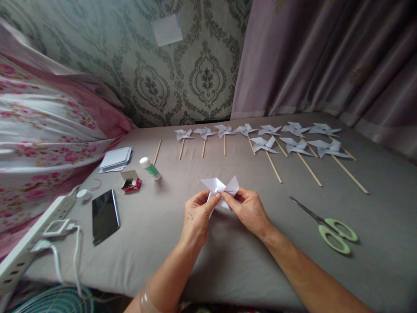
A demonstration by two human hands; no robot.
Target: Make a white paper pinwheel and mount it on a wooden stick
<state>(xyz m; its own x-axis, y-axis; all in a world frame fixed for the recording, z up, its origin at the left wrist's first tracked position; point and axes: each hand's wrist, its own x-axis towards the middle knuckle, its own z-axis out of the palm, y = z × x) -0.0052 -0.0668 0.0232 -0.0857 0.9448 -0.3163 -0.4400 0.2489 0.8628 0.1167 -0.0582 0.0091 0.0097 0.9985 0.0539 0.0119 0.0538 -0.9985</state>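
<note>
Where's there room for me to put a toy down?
There's bare cloth between the phone and left hand, and between the right hand and scissors. It's crowded at the back right with pinwheels, and on the left near the power strip.

A black phone is lying near the left edge of the surface. A white power strip is running along that edge, carrying a charger. Purple curtains are hanging beyond the far right corner.
</note>
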